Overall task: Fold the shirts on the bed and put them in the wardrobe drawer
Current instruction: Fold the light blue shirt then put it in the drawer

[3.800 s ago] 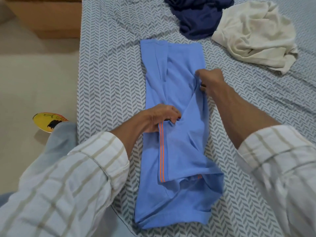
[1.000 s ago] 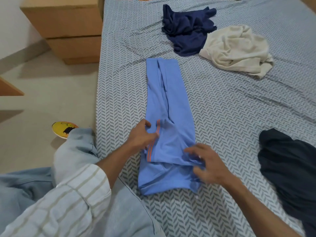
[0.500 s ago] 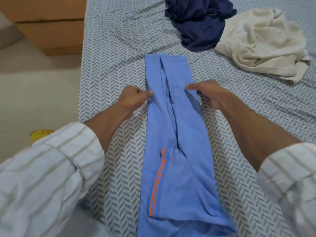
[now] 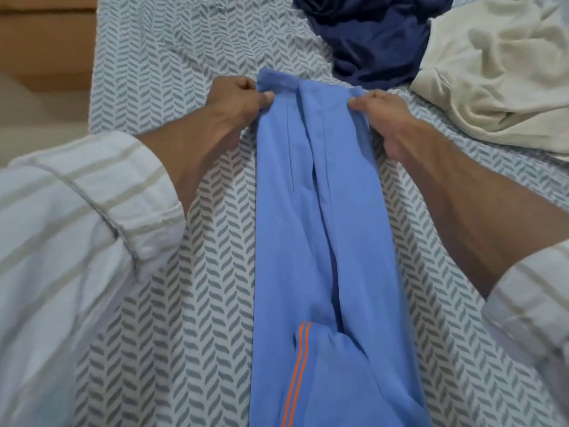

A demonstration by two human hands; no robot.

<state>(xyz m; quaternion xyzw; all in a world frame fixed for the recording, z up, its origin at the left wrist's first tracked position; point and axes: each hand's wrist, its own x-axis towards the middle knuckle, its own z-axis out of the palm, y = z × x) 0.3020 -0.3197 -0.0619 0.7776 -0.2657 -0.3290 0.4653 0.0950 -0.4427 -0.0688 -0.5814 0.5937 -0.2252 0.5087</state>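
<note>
A light blue shirt [image 4: 320,229], already folded lengthwise into a narrow strip, lies on a bed [image 4: 172,303] with a grey leaf-patterned sheet. The left hand [image 4: 240,100] and right hand [image 4: 381,115] each pinch a far corner of the strip. It seems ready to be folded crosswise. A navy shirt [image 4: 375,44] and a cream shirt [image 4: 498,72] lie crumpled beyond, unfolded. No wardrobe drawer is visible.

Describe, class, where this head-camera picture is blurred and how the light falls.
Head view: soft, even light, no glare; the left sleeve is smeared by blur at the near edge, the blue shirt and both hands sharper; edges bow from the wide lens.
</note>
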